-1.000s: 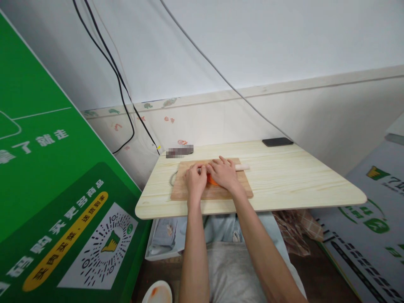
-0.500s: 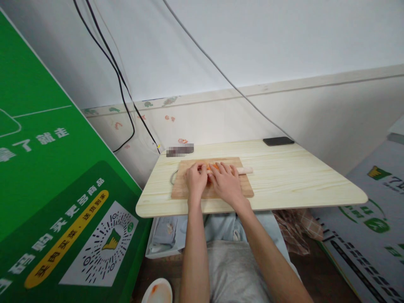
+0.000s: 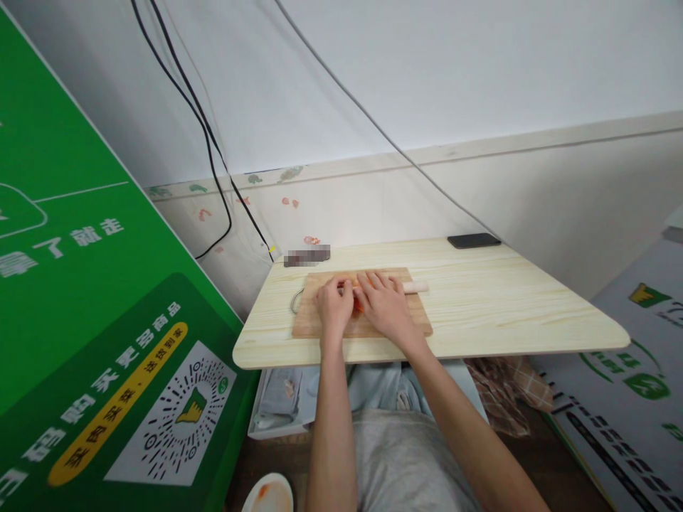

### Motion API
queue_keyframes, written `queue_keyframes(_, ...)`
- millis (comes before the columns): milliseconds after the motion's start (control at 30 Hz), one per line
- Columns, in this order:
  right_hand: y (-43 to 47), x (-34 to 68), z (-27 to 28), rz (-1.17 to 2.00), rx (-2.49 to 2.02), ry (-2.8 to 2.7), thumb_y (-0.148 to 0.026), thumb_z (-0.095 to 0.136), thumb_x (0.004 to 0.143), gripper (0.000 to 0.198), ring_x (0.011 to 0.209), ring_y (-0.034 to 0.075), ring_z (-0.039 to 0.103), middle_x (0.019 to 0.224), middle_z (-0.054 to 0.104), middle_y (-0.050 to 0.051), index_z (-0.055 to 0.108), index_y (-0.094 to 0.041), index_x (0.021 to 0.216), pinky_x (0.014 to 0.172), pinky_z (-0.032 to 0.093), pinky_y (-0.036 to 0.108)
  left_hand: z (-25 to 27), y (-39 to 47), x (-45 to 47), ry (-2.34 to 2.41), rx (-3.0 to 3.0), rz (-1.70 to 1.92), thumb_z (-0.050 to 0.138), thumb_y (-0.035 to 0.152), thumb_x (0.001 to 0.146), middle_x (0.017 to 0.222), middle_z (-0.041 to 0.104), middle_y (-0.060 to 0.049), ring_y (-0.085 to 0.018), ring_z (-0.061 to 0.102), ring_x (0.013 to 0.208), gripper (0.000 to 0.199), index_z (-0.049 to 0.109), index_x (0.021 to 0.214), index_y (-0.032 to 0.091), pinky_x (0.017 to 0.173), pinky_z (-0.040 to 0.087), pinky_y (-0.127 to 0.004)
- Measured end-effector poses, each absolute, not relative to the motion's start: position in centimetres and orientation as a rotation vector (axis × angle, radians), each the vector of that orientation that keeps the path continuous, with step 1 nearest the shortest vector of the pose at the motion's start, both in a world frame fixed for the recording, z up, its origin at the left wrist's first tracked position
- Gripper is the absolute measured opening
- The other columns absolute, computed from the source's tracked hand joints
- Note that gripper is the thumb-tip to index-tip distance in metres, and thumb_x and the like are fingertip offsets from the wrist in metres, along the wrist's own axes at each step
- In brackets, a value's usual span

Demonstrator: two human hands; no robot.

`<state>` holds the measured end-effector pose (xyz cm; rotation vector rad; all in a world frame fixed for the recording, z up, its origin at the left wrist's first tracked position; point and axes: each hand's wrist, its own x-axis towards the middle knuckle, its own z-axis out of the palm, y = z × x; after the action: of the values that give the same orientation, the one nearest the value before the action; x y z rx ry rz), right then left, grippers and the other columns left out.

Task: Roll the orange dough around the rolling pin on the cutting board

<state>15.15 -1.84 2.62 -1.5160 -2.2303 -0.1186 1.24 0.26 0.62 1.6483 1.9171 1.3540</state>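
Orange material (image 3: 358,306) is lying on a board (image 3: 306,323); the right hand (image 3: 385,302) is resting spread fingers over a rod (image 3: 419,287), apparently steadying it; the left hand (image 3: 335,307) is resting curled, grip hidden.

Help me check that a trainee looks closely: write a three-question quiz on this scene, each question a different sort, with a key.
1. Multiple choice: what lies flat on the table near its far right corner?
a) a white dish
b) a dark phone
c) a metal ring
2. True or false: the end of a pale rod sticks out to the right, past the right hand.
3. Fill in the colour: between the left hand and the right hand, some ____ material shows above the wooden board.

Key: 1. b; 2. true; 3. orange.
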Motion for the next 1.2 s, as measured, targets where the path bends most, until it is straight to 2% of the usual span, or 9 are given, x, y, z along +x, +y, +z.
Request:
queue_keyframes(267, -4.9, 15.6, 1.5, -0.138, -1.495, -2.221, -0.038, 0.033, 0.115, 0.054, 0.159, 0.031, 0.039, 0.171, 0.047, 0.013, 0.052, -0.021, 0.163, 0.13, 0.021, 0.053, 0.6, 0.3, 1.2, 1.936, 1.637, 1.351, 0.058, 0.029, 0.098, 0.104, 0.083, -0.009, -0.025, 0.075, 0.103, 0.024, 0.081, 0.105, 0.023, 0.098, 0.055, -0.037)
queue_keyframes(600, -0.7, 15.2, 3.6, -0.08, -1.5, -2.255, -0.036, 0.029, 0.116, 0.051, 0.147, 0.029, 0.051, 0.152, 0.068, 0.011, 0.065, -0.019, 0.147, 0.126, 0.028, 0.047, 0.5, 0.4, 1.2, 1.928, 1.661, 1.338, 0.059, 0.03, 0.098, 0.108, 0.083, -0.01, -0.024, 0.075, 0.103, 0.023, 0.08, 0.105, 0.023, 0.098, 0.055, -0.038)
queue_keyframes(700, -1.8, 15.4, 3.3, -0.086, -1.487, -2.253, -0.036, 0.031, 0.115, 0.05, 0.148, 0.029, 0.051, 0.155, 0.065, 0.011, 0.065, -0.019, 0.149, 0.127, 0.027, 0.048, 0.6, 0.4, 1.2, 1.929, 1.661, 1.33, 0.06, 0.03, 0.098, 0.107, 0.083, -0.009, -0.025, 0.075, 0.103, 0.022, 0.08, 0.104, 0.024, 0.098, 0.056, -0.038)
queue_keyframes(933, -4.0, 15.7, 1.9, -0.103, -1.491, -2.212, -0.039, 0.036, 0.115, 0.051, 0.156, 0.03, 0.043, 0.166, 0.054, 0.01, 0.058, -0.021, 0.158, 0.132, 0.017, 0.053, 0.5, 0.4, 1.3, 1.921, 1.642, 1.349, 0.059, 0.028, 0.099, 0.105, 0.083, -0.009, -0.025, 0.074, 0.104, 0.023, 0.08, 0.104, 0.024, 0.1, 0.055, -0.037)
queue_keyframes(1200, -0.8, 15.2, 3.8, -0.054, -1.523, -2.274, -0.038, 0.034, 0.116, 0.047, 0.15, 0.029, 0.05, 0.148, 0.07, 0.01, 0.072, -0.021, 0.137, 0.129, 0.024, 0.05, 0.5, 0.4, 1.1, 1.919, 1.664, 1.34, 0.059, 0.029, 0.1, 0.107, 0.083, -0.01, -0.025, 0.075, 0.104, 0.023, 0.081, 0.104, 0.023, 0.1, 0.054, -0.038)
